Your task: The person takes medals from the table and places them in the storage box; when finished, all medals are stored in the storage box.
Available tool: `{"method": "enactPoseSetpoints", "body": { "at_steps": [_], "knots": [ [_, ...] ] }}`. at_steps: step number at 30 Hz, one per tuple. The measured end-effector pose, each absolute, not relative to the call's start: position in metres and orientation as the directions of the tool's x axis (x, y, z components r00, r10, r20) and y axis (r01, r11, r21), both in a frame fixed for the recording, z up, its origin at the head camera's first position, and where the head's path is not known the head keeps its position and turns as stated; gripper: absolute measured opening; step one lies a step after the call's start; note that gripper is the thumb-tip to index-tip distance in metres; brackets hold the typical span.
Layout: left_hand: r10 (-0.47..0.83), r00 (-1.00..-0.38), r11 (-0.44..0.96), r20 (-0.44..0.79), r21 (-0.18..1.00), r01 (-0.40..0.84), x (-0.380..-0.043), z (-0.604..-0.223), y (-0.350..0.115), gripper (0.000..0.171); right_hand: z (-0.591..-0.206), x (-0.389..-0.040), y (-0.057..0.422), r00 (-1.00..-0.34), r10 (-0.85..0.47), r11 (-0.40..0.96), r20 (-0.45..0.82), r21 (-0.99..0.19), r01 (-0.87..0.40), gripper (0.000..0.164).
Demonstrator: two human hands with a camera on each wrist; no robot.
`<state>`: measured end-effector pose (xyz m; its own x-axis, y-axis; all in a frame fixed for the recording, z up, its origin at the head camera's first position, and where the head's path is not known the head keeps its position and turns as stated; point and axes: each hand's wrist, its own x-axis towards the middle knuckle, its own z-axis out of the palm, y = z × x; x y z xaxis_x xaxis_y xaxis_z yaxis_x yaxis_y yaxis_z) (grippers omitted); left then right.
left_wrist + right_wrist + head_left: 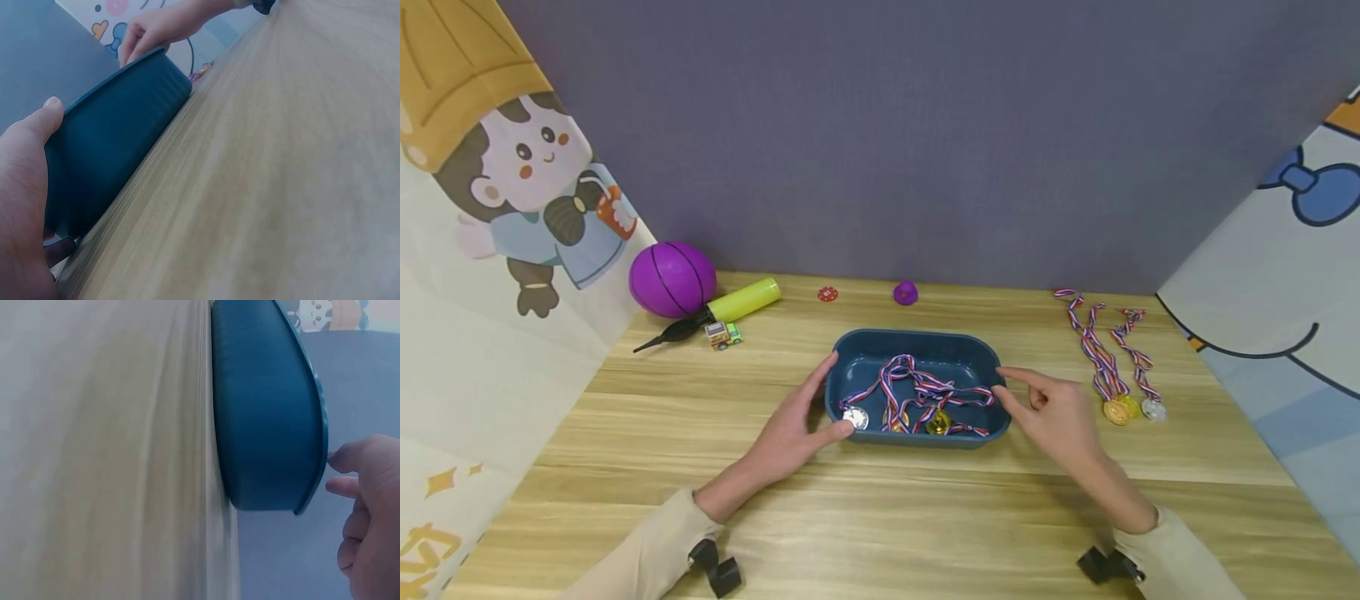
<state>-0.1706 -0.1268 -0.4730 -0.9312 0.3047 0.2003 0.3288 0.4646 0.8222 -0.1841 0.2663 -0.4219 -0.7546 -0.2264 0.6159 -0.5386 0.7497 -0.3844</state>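
Left fingers (818, 377): spread apart, up against tub (925, 342), left end
Right fingers (1024, 376): tips apart, at tub's right rim
Medals (938, 422): chilling inside tub

The dark-blue oblong plastic basin (940, 345) hides its own inside from both wrist views, and runs off the top edge of the right one; within it, the tangled red, white and blue ribbons (934, 387) partly cover a round gold-coloured medal (902, 419); the engraving on the round silver-coloured medal (856, 417) is too small to read; the left hand (792, 432) — most of its fingers hidden in the head view — is cut off by its wrist view's left edge; whether the right hand (1062, 417) grips or merely touches the rim cannot be told.
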Motion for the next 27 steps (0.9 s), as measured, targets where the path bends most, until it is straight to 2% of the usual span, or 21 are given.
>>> {"method": "enactPoseSetpoints", "body": {
  "at_steps": [19, 27],
  "knots": [
    [0.301, -0.929, 0.454, 0.218, 0.824, 0.340, -0.169, -0.473, -0.127, 0.103, -0.433, -0.171, 0.316, -0.821, -0.112, 0.808, 0.560, -0.429, -0.403, 0.034],
    [0.313, -0.922, 0.438, 0.228, 0.826, 0.354, -0.170, -0.471, -0.127, 0.103, -0.430, -0.169, 0.336, -0.790, -0.131, 0.820, 0.599, -0.382, -0.426, 0.035]
  ]
}}
